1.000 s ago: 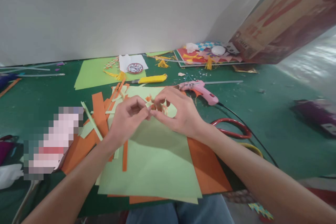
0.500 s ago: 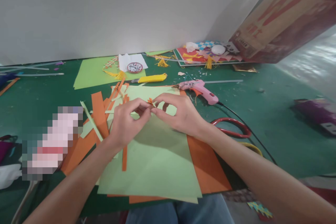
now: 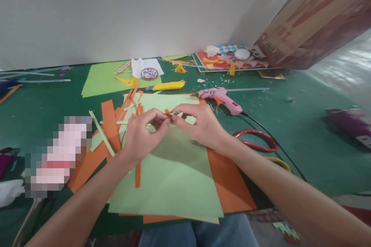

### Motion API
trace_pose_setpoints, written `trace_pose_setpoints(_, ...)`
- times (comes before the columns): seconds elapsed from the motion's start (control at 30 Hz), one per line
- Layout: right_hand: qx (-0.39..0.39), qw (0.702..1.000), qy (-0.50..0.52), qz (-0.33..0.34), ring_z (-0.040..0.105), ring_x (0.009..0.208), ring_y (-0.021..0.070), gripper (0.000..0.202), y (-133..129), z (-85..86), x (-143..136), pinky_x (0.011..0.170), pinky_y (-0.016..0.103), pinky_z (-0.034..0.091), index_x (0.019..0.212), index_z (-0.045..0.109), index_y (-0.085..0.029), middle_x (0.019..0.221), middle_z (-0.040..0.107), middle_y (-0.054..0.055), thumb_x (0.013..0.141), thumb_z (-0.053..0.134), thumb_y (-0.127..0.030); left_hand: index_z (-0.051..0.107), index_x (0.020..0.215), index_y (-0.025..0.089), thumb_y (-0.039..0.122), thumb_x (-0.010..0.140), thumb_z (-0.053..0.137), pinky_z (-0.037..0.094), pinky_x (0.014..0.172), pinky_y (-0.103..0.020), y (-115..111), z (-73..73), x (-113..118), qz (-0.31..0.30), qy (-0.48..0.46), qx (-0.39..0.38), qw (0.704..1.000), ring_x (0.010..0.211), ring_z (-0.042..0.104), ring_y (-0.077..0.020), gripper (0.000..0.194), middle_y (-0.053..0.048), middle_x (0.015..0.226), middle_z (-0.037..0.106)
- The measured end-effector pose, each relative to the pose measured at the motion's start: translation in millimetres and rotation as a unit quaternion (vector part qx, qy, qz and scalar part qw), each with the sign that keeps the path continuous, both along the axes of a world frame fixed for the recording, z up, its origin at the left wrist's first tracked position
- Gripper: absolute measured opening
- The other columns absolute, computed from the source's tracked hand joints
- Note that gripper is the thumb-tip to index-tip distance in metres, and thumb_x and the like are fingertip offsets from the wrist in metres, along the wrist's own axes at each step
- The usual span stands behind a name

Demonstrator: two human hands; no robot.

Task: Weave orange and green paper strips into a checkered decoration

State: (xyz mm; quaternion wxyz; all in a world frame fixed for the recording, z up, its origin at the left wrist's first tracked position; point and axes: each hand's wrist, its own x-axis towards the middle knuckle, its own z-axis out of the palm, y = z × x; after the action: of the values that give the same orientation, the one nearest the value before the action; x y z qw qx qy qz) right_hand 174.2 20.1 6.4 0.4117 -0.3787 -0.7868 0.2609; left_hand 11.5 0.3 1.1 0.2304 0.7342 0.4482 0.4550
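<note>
Between the fingertips of both hands is a small folded orange paper piece (image 3: 167, 112), mostly covered by the fingers. My left hand (image 3: 146, 131) pinches it from the left, thumb and index finger together. From the right, my right hand (image 3: 197, 121) pinches its other side. Both hands hover over a stack of pale green paper (image 3: 168, 185), with orange sheets (image 3: 228, 185) beneath. Cut orange strips (image 3: 110, 121) and a pale green strip (image 3: 101, 133) lie left of my left hand. Scissors with red handles (image 3: 257, 140) rest partly under my right forearm.
Behind my right hand lies a pink glue gun (image 3: 223, 100) with a black cord (image 3: 272, 135). A yellow box cutter (image 3: 169, 85) is farther back, near a round tin (image 3: 150, 73). Decorated pieces with yellow tassels (image 3: 231, 68) and a paper bag (image 3: 307, 23) stand near the wall.
My fingers have shifted slightly around the small orange piece, and my right fingertips have moved a little right and closer together. The things on the table stay put.
</note>
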Motion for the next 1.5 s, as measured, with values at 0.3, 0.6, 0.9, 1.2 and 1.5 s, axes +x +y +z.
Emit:
trace_pose_setpoints(0.3, -0.038, 0.999, 0.006, 0.002, 0.049, 0.056, 0.0073, 0.018, -0.3, 1.2, 0.4, 0.055, 0.018, 0.039, 0.064, 0.06, -0.016, 0.062, 0.062, -0.002, 0.075, 0.046, -0.012, 0.056, 0.069, 0.019, 0.011, 0.075, 0.056, 0.047, 0.053, -0.018, 0.2, -0.5, -0.9, -0.003, 0.004, 0.01, 1.0, 0.05, 0.057, -0.0074, 0.01, 0.005, 0.056, 0.06)
trace_pose_setpoints(0.6, 0.031, 0.999, -0.02, -0.003, 0.053, 0.055, 0.0082, 0.018, -1.4, 3.6, 3.8, 0.056, 0.019, 0.042, 0.062, 0.061, -0.017, 0.062, 0.064, 0.0, 0.075, 0.049, -0.013, 0.056, 0.07, 0.019, 0.012, 0.075, 0.056, 0.049, 0.054, -0.02, 0.8, -0.2, -1.3, -0.012, 0.004, -0.001, 1.0, 0.052, 0.058, -0.0087, 0.009, 0.004, 0.058, 0.061)
trace_pose_setpoints(0.9, 0.122, 0.99, -0.063, 0.021, 0.055, 0.058, 0.0105, 0.019, 0.3, 0.4, 6.5, 0.058, 0.022, 0.043, 0.065, 0.062, -0.017, 0.065, 0.065, 0.003, 0.078, 0.049, -0.014, 0.055, 0.073, 0.02, 0.016, 0.078, 0.055, 0.05, 0.058, -0.022, 1.5, 3.7, -2.9, -0.036, 0.03, 0.02, 0.999, 0.058, 0.058, -0.0097, 0.006, 0.002, 0.064, 0.063)
trace_pose_setpoints(1.2, 0.166, 0.982, -0.085, 0.03, 0.058, 0.064, 0.0132, 0.018, 2.1, -4.8, 7.3, 0.06, 0.025, 0.043, 0.068, 0.063, -0.016, 0.066, 0.066, 0.004, 0.079, 0.049, -0.016, 0.054, 0.072, 0.02, 0.017, 0.079, 0.055, 0.048, 0.055, -0.021, 1.1, 2.9, -3.6, -0.03, 0.054, 0.056, 0.996, 0.055, 0.057, -0.0089, 0.008, 0.003, 0.061, 0.061)
trace_pose_setpoints(1.5, 0.144, 0.984, -0.098, 0.038, 0.055, 0.063, 0.013, 0.022, 2.4, -4.0, 8.4, 0.06, 0.026, 0.041, 0.064, 0.061, -0.016, 0.064, 0.064, 0.004, 0.08, 0.047, -0.018, 0.054, 0.071, 0.02, 0.016, 0.08, 0.052, 0.047, 0.055, -0.022, 0.5, 4.3, -4.2, -0.045, 0.075, 0.069, 0.994, 0.055, 0.056, -0.0098, 0.01, 0.002, 0.061, 0.061)
